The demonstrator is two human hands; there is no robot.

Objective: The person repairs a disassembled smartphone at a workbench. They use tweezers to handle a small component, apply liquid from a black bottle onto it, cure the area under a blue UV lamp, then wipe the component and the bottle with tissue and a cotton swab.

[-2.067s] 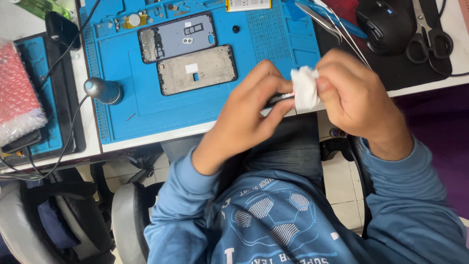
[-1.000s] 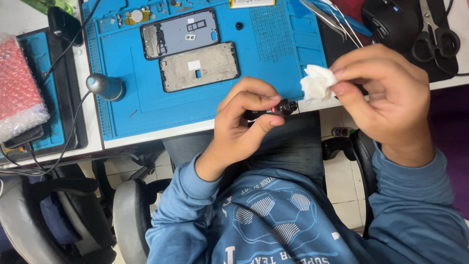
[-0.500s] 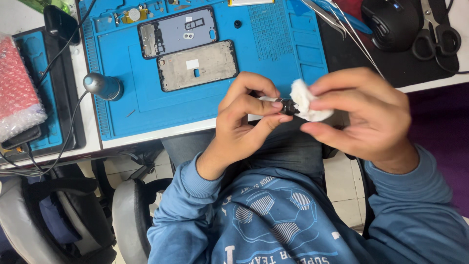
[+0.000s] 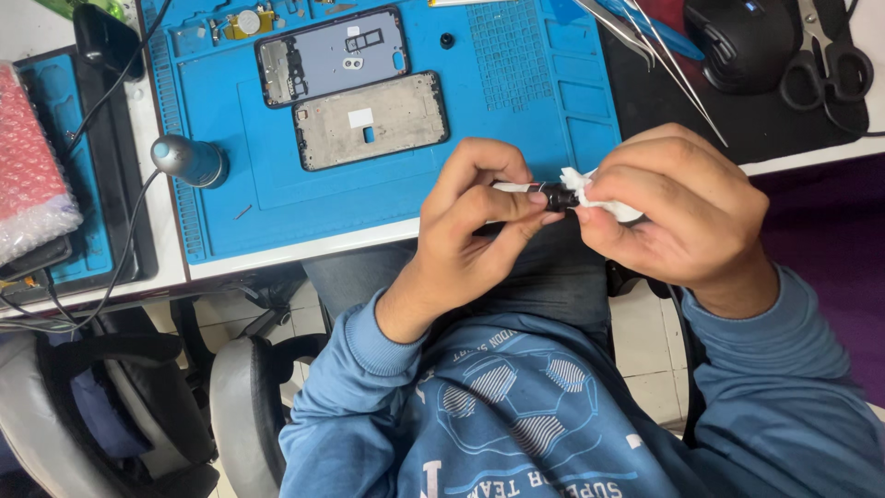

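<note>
Pinching a small black cylindrical part between thumb and forefinger, the left hand holds it just off the near edge of the bench, above the lap; right hand is curled around a crumpled white tissue, pressing it against the part; blue silicone work mat carries two grey phone frames well apart from both hands; black scissors and metal tweezers lie beyond the right hand; open room sits between hands and frames.

The person is wearing a blue long-sleeved sweatshirt with ribbed cuffs and a white football-pattern print across the chest, and both hands, left and right, are showing bare.
</note>
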